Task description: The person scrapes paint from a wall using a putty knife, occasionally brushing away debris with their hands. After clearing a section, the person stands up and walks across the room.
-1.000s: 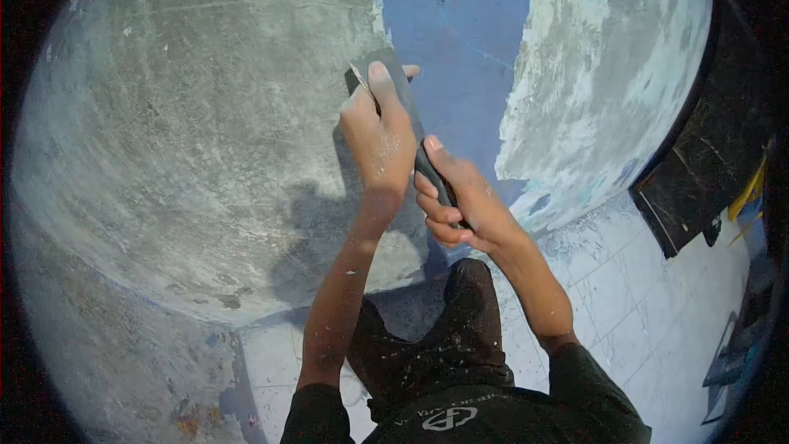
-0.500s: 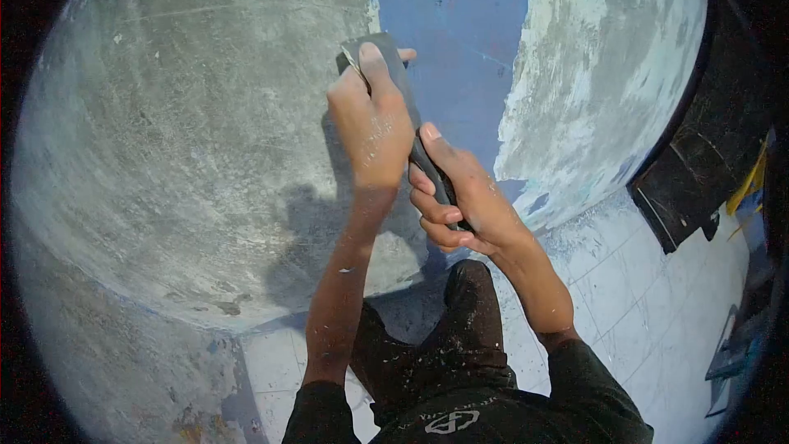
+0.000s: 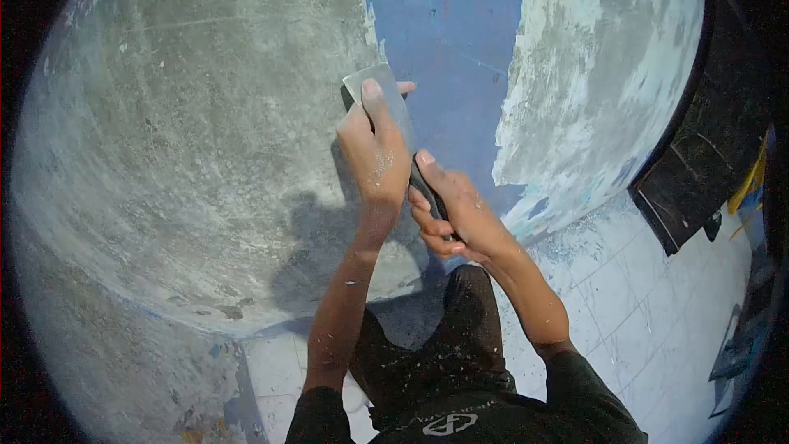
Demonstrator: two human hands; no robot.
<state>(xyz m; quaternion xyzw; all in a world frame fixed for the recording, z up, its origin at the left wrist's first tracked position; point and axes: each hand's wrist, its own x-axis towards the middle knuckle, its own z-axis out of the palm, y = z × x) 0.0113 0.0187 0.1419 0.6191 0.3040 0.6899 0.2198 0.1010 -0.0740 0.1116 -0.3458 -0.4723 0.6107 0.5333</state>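
A scraper with a wide flat metal blade and a dark handle lies against the wall, at the left edge of a blue painted strip. My left hand grips the blade, its thumb on the face and one finger sticking out to the right over the blue. Lower right, my right hand is wrapped round the handle. Bare grey surface shows left of the strip, patchy whitish paint to its right. Pale dust specks both hands.
White floor tiles covered with dust and flakes lie below the wall. A black mat-like object stands at the right, with a yellow item beside it. My legs are close to the wall.
Both hands and the scraper have moved a little down along the edge of the blue strip. The blade's face now looks brighter. The grip of both hands is the same.
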